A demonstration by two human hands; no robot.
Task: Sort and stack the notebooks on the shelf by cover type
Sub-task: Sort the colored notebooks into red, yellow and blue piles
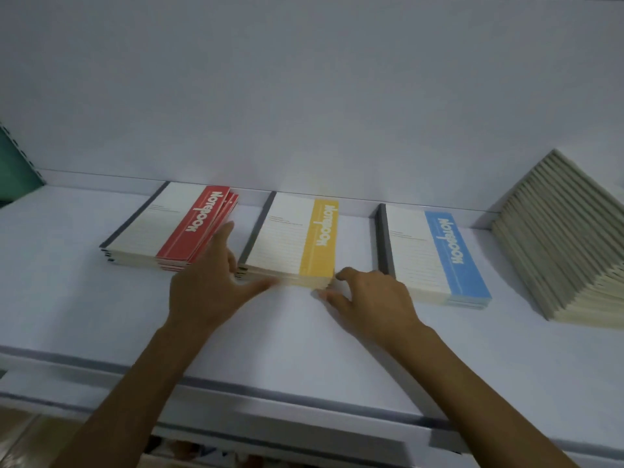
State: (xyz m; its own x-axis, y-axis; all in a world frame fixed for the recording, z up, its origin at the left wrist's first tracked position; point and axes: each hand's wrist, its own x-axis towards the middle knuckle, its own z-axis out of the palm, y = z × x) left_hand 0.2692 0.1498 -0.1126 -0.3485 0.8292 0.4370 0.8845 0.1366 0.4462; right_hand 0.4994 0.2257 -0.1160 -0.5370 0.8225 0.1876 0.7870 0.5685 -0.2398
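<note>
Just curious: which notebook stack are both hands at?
The middle one, the yellow-banded stack: left hand and right hand sit at its front corners. Red stack and blue stack flank it.

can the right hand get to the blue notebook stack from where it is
Probably yes. The right hand is at the yellow stack's front corner, and the blue stack lies just to its right across bare shelf, with nothing between them.

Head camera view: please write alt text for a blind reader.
Two hands touch the yellow notebook stack on a white shelf: left hand at its left side, right hand at its near right corner. A red stack lies left of it, a blue stack right.
</note>
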